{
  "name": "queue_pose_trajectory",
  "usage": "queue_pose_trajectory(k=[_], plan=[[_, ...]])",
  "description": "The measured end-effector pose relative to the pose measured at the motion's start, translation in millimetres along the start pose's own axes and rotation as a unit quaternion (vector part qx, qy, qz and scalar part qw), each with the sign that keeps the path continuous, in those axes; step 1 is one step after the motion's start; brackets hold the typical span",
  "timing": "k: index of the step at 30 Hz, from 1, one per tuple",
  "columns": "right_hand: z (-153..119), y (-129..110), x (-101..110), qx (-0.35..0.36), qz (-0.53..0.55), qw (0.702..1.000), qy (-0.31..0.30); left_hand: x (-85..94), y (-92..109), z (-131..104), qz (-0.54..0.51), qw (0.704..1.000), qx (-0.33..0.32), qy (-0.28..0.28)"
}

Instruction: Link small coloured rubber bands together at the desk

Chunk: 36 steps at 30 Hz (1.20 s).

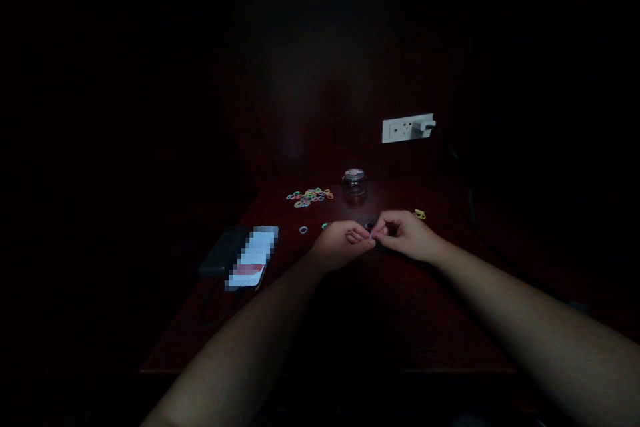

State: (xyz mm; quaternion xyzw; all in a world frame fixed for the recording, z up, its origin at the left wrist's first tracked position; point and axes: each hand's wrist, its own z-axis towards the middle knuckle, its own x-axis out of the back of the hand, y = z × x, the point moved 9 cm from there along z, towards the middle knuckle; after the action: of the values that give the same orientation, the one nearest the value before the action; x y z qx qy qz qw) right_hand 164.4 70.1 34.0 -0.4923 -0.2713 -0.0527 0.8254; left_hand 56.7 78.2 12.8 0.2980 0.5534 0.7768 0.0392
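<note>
Over the middle of a dark red table (370, 340), my left hand (343, 243) and my right hand (405, 235) meet at the fingertips. Both pinch a small pale purple band (372, 235), mostly covered by the fingers. A dark band (369, 226) lies just behind the fingertips. Beside my left hand are a green band (325, 226), partly hidden, and a pale band (303, 229). Some yellow bands (419, 214) lie behind my right hand. Farther back is a loose pile of colourful bands (310, 197).
A clear lidded jar (355, 183) stands at the back of the table. On the left lie a lit phone (253, 257) and a dark flat object (223, 251) with a cable. A wall socket (407, 128) holds a white plug, its cord running down the right.
</note>
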Motion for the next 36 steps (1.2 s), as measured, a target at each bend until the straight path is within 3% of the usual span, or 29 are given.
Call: queue_pose_trajectory(k=[26,36], plan=[[0.1,-3.3,-4.4,0.007,-0.043,0.999,-0.030,1.5,-5.1,-0.7,0.014,0.999,0.050,-0.010],[0.3,-3.1,-2.6,0.012,-0.052,0.998,-0.025,2.0,-4.0,0.1,0.035,0.999,0.036,-0.016]])
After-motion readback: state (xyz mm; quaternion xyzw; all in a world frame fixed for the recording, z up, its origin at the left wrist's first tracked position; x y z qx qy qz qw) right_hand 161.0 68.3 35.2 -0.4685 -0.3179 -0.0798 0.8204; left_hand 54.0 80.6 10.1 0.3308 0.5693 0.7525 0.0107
